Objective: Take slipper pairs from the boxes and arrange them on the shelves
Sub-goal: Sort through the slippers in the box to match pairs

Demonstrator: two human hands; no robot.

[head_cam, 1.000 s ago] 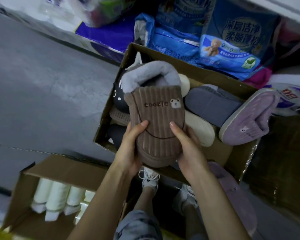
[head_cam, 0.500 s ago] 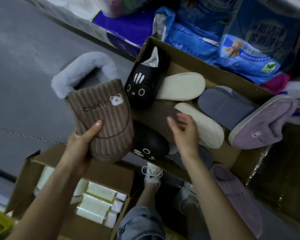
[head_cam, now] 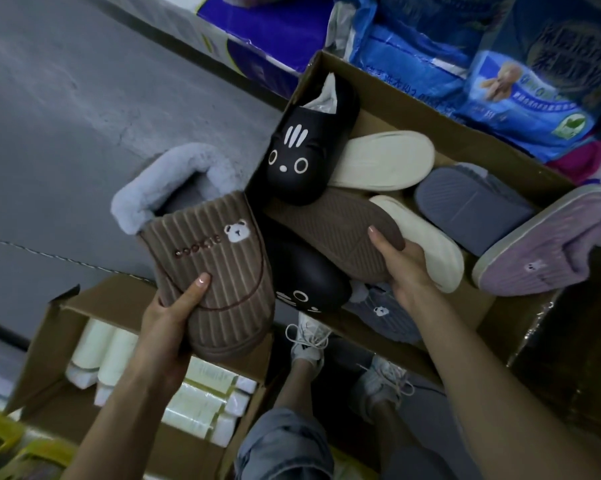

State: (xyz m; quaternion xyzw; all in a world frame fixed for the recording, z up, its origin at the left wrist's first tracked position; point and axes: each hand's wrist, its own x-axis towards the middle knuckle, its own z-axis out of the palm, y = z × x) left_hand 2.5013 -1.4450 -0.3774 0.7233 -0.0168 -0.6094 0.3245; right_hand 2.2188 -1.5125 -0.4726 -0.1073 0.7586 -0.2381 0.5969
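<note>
Brown corduroy slipper (head_cam: pixel 219 268): ribbed upper, grey fleece cuff, "COOKIE" lettering with a white bear face beside it, dark curved seam near the toe. It is held clear of the slipper box (head_cam: pixel 413 109), just off that box's left edge and above a smaller carton (head_cam: pixel 119 299) of white bottles. The left hand (head_cam: pixel 172 320) grips its toe end, thumb laid across the ribs, fingers underneath (not visible).

Matching brown slipper (head_cam: pixel 327 230): lies sole up inside the box, grooved tread showing. The right hand (head_cam: pixel 401 266) clasps its toe, thumb on the sole, fingers curled under.

Around it in the box: two black cat-face slippers (head_cam: pixel 302 150), two cream soles (head_cam: pixel 385 159), a grey slipper (head_cam: pixel 472 209). A lilac slipper (head_cam: pixel 548 251) rests over the box's right edge. Blue detergent bags (head_cam: pixel 500 81) stand behind its far edge.
</note>
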